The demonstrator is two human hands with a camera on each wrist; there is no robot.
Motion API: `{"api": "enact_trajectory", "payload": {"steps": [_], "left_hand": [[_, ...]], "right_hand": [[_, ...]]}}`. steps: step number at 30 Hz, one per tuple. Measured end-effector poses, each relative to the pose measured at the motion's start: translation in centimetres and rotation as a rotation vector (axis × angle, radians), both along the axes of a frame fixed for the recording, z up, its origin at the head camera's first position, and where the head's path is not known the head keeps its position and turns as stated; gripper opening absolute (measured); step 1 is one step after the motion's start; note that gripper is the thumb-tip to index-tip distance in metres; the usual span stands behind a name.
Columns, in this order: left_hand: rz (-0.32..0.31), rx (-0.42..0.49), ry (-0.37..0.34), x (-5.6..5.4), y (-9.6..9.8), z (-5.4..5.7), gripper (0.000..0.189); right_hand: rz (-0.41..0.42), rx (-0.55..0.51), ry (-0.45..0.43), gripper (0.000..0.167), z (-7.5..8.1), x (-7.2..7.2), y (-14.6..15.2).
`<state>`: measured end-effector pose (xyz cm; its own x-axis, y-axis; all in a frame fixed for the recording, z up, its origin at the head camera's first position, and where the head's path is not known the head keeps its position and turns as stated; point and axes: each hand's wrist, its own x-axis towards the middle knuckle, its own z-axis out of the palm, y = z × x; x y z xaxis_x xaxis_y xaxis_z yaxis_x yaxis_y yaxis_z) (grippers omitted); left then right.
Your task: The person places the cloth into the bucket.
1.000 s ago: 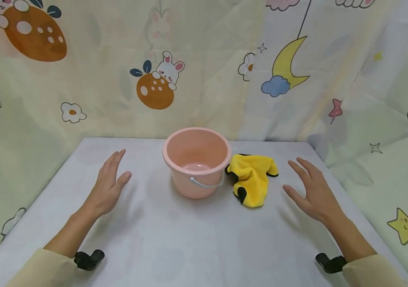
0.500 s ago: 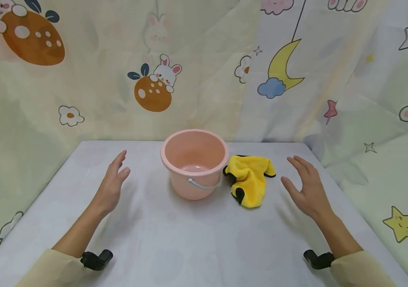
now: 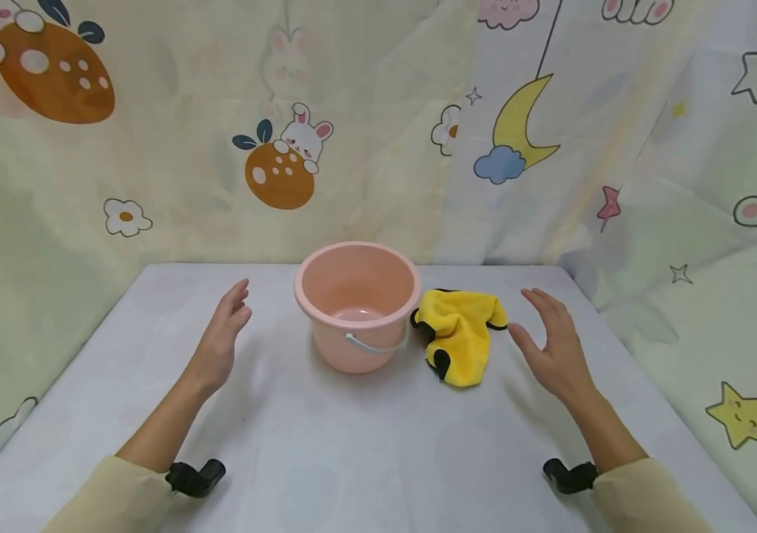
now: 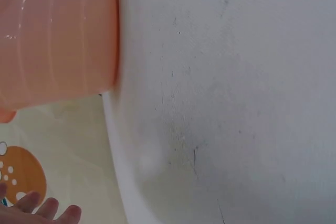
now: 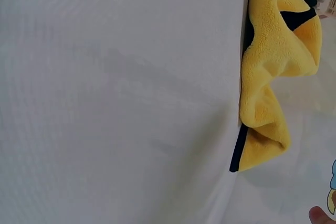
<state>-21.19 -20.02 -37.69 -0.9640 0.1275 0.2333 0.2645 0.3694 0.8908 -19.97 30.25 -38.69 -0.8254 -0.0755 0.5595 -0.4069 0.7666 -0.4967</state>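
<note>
A pink plastic bucket [image 3: 358,348] stands upright toward the back of the table, its pale handle hanging down at the front; nothing shows inside it. Close to its right side lies a crumpled yellow cloth [image 3: 461,337] with black edging, seen again as a yellow cloth [image 5: 268,51] in the right wrist view. My left hand [image 3: 218,344] hovers left of the bucket, fingers extended, holding nothing. To the right of the cloth my right hand [image 3: 554,352] is held with fingers spread and thumb toward the cloth, also holding nothing. In the left wrist view, the left fingertips [image 4: 47,208] show at the bottom left.
A white-covered table [image 3: 351,451] lies under everything. Behind it and at both sides hangs a patterned curtain [image 3: 378,133] with cartoon prints. Each wrist wears a black camera, the left camera [image 3: 196,478] and the right camera [image 3: 570,476].
Both hands have moved slightly inward, the left toward the bucket and the right toward the cloth. The head view has shifted a little. Bucket and cloth stay in place.
</note>
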Motion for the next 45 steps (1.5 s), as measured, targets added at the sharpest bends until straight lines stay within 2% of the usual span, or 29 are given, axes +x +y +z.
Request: {"api": "enact_trajectory", "payload": {"steps": [15,20,23,30,33,39,45], "left_hand": [[-0.017,0.165,-0.070,-1.0,1.4,-0.6,0.065],[-0.024,0.227,-0.092,-1.2,2.1,-0.6,0.064],[-0.030,0.261,-0.097,-1.3,2.6,-0.4,0.064],[-0.045,0.317,-0.118,-2.0,4.1,0.1,0.065],[-0.049,0.355,-0.125,-2.3,4.7,0.1,0.065],[-0.056,0.442,-0.120,-2.4,5.7,-0.2,0.067],[-0.067,0.452,-0.097,-2.2,6.4,-0.5,0.067]], "right_hand": [[0.005,-0.011,-0.079,0.057,-0.6,-1.0,-1.6],[0.024,0.017,-0.119,0.058,-0.9,-1.4,-2.1],[0.037,0.058,-0.160,0.061,-0.9,-1.6,-2.5],[0.044,0.186,-0.336,0.074,-1.3,-1.8,-3.5],[0.053,0.221,-0.368,0.079,-1.6,-1.9,-3.9],[0.074,0.325,-0.358,0.089,-2.1,-2.6,-4.8],[0.081,0.389,-0.306,0.095,-2.5,-3.0,-5.2]]}}
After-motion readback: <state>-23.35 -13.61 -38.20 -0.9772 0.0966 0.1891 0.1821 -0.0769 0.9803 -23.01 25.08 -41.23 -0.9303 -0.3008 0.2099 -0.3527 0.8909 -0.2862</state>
